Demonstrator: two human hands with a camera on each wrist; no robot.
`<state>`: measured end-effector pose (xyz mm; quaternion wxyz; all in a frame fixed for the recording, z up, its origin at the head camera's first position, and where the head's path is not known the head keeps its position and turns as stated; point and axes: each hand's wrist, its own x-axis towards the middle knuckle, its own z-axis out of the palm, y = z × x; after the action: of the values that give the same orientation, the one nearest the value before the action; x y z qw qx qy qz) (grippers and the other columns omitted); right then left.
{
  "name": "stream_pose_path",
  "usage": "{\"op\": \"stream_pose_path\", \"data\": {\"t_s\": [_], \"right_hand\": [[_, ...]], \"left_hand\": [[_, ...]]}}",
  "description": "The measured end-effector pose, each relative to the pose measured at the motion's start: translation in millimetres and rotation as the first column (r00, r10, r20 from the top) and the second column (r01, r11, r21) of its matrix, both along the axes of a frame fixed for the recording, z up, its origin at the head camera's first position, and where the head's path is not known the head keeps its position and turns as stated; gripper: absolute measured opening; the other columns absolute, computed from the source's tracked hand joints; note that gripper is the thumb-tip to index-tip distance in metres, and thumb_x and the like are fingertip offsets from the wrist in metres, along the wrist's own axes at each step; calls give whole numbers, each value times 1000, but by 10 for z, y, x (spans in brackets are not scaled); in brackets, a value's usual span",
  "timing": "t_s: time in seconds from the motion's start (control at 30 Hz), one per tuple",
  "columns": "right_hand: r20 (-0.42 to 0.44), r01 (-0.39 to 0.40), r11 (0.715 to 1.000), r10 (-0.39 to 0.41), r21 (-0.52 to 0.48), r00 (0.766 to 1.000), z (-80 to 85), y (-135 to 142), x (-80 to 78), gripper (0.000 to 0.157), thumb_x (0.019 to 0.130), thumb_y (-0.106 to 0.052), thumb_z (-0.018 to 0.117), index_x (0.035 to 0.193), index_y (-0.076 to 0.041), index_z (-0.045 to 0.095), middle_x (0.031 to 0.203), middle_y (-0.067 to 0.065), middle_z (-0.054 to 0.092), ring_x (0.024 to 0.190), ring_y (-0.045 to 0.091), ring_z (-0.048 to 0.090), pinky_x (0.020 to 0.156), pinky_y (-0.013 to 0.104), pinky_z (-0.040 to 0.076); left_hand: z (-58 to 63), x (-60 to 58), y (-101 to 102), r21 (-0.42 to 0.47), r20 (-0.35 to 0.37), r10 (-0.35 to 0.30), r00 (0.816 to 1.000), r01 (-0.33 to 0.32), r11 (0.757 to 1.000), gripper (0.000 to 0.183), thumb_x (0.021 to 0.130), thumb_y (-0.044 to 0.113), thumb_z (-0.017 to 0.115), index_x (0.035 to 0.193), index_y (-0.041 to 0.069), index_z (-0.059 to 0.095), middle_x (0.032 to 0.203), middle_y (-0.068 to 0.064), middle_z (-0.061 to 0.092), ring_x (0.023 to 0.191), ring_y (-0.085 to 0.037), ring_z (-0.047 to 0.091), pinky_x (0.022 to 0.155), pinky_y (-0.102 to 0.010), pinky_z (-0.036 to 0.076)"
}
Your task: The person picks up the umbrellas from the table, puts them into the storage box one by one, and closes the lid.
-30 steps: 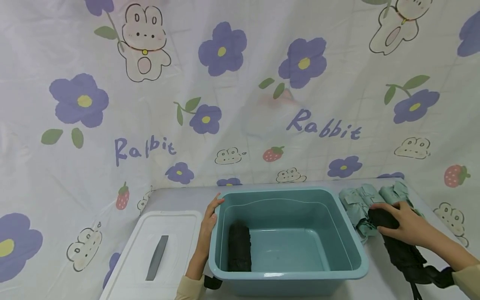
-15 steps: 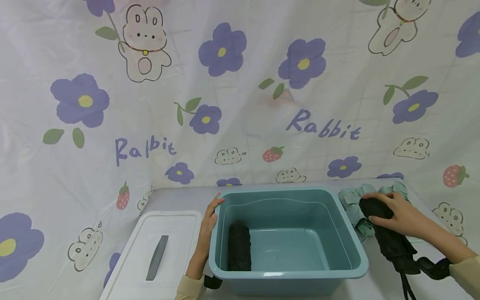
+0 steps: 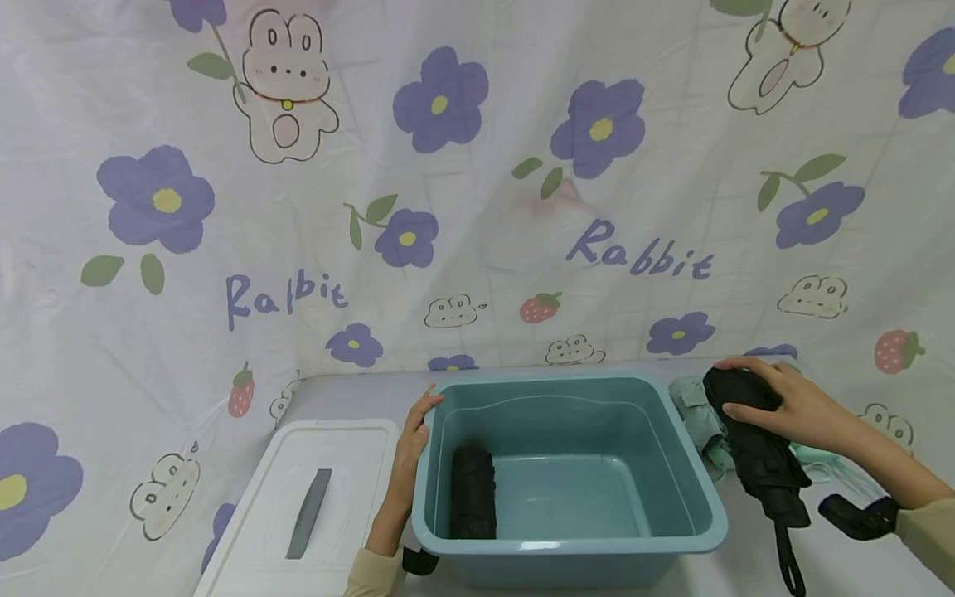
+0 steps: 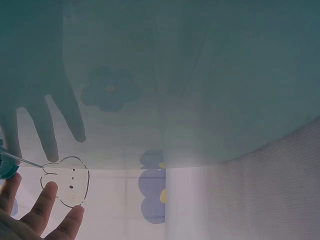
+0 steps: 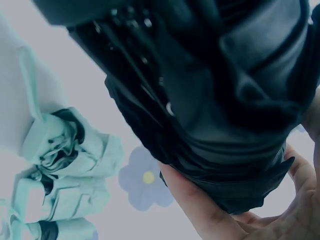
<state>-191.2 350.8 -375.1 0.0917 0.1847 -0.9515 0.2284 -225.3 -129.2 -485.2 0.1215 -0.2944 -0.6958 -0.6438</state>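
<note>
My right hand (image 3: 809, 410) grips a folded black umbrella (image 3: 761, 464) by its thick top end, holding it over the right side of the table. Its wrist loop hangs down; in the right wrist view its metal ribs show along the folded cloth (image 5: 215, 100). A light blue plastic bin (image 3: 570, 547) stands in the middle. My left hand (image 3: 409, 448) rests along the bin's left side, fingertips at the rim; in the left wrist view its fingers (image 4: 42, 205) are spread and fairly straight. Another black folded bundle (image 3: 472, 493) lies inside the bin, along the left wall.
Folded mint-green umbrellas (image 5: 75, 145) lie right of the bin, partly hidden in the head view by the held one. A white lid (image 3: 261, 506) with a grey handle (image 3: 308, 514) lies left of the bin. A printed rabbit-and-flower curtain (image 3: 477, 191) hangs behind.
My right hand has lifted the black umbrella up and to the left, over the mint-green umbrellas, and its loop now hangs free. The left hand and bin have stayed in place.
</note>
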Motion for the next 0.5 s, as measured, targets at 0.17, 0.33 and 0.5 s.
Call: {"op": "stream_pose_path", "data": {"t_s": [0.17, 0.33, 0.5], "right_hand": [[6, -31, 998, 31, -54, 1000, 68, -67, -25, 52, 83, -19, 67, 129, -7, 46, 122, 27, 51, 101, 46, 52, 71, 60, 45], [90, -19, 996, 27, -89, 996, 169, -134, -37, 54, 87, -23, 63, 135, -10, 40, 125, 28, 49, 99, 44, 55, 69, 55, 47], [130, -16, 995, 29, -99, 991, 251, -232, -26, 56, 89, -24, 62, 137, -10, 36, 125, 30, 48, 98, 48, 57, 68, 55, 48]], "left_hand": [[95, 69, -4, -11, 5, -1, 1000, 1, 1000, 41, 97, -1, 21, 135, -12, 32, 149, -30, 13, 138, -45, 11, 102, -66, 16], [117, 67, -5, -19, 5, 4, 1000, -4, 1000, 41, 96, -2, 21, 135, -13, 32, 149, -30, 14, 138, -45, 10, 103, -66, 16], [54, 30, -4, -18, -5, 4, 1000, -4, 1000, 42, 97, 2, 21, 136, -10, 32, 150, -27, 15, 139, -42, 11, 103, -67, 15]]}}
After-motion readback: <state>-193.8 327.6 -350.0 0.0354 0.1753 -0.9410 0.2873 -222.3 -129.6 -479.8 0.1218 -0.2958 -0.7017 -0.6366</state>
